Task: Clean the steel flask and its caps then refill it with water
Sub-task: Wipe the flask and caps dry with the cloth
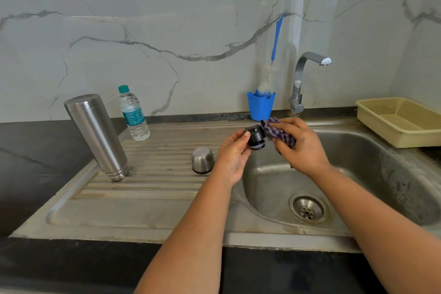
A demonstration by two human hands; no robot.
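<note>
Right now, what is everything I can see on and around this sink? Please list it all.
flask: one, steel, upside down on the draining board, leaning.
steel cap: one, silver, mouth down on the draining board.
black stopper: one, held over the sink's edge.
cloth: one, purple checked, against the stopper.
water bottle: one, clear, green cap, behind the flask.
cup: one, blue, by the wall.
bottle brush: one, blue handle, standing in the cup.
tap: one, chrome, behind the sink.
basket: one, beige, far right.
sink: one, steel.
left hand: holds the stopper.
right hand: grips the cloth.
</note>
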